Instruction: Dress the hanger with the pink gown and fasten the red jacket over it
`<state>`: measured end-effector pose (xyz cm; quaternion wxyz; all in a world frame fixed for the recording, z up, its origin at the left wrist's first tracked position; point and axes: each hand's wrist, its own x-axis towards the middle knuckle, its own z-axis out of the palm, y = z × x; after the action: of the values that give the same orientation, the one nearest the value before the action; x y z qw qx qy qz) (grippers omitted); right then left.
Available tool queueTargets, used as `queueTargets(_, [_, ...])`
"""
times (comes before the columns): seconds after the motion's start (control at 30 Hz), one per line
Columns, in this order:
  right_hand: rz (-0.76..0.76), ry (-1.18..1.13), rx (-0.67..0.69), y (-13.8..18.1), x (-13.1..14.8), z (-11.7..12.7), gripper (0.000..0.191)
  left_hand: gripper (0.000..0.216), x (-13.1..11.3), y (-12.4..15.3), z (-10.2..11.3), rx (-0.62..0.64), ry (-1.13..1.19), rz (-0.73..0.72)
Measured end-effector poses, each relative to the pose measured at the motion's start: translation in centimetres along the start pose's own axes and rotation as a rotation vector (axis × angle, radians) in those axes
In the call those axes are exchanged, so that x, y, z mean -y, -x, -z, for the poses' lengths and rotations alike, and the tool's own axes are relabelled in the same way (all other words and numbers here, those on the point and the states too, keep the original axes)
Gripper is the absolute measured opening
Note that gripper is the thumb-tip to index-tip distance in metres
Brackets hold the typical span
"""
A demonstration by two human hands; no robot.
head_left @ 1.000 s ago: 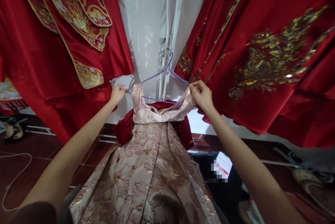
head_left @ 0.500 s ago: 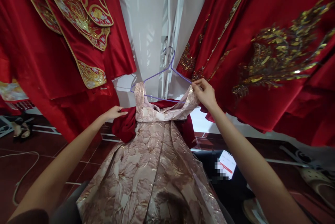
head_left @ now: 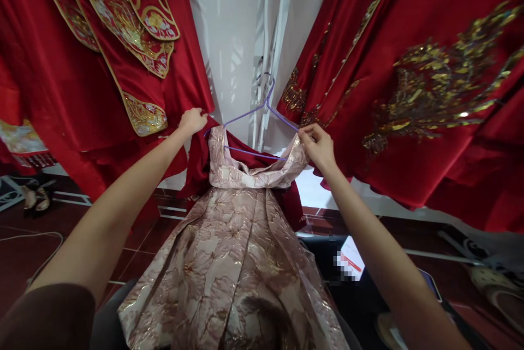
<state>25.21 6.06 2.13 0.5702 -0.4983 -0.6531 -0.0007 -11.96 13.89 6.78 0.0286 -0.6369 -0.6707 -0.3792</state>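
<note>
A pale pink brocade dress (head_left: 229,241) with a metallic floral pattern hangs by its straps on a thin purple hanger (head_left: 245,115). My right hand (head_left: 319,145) pinches the dress's right strap where it meets the hanger's arm. Behind the bodice is a dark red garment (head_left: 198,161). My left hand (head_left: 193,120) is closed on this garment's upper edge, raised beside the left end of the hanger. The garment stretches from those fingers across behind the neckline, and its right part shows below my right hand.
Red gowns with gold embroidery hang at left (head_left: 94,93) and right (head_left: 409,120). A lit phone (head_left: 351,257) rests on a dark surface at lower right. Shoes (head_left: 36,198) and a white cable (head_left: 61,238) lie on the tiled floor at left.
My left hand has risen from beside the bodice to the hanger's left end, pulling the dark red garment up with it. My right hand stays on the strap.
</note>
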Motion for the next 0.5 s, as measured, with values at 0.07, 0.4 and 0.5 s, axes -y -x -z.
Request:
queueTargets(0.07, [0.028, 0.004, 0.012, 0.4, 0.8, 0.4, 0.022, 0.02, -2.8, 0.4, 0.5, -0.01, -0.03, -0.062])
queueTargets(0.4, [0.051, -0.007, 0.15, 1.2, 4.1, 1.2, 0.026, 0.02, -12.7, 7.1, 0.0, 0.093, 0.305, -0.593])
queueTargets(0.5, [0.046, 0.059, 0.186, -0.9, 2.4, 1.7, 0.032, 0.015, -12.3, 6.0, 0.7, 0.212, 0.306, -0.608])
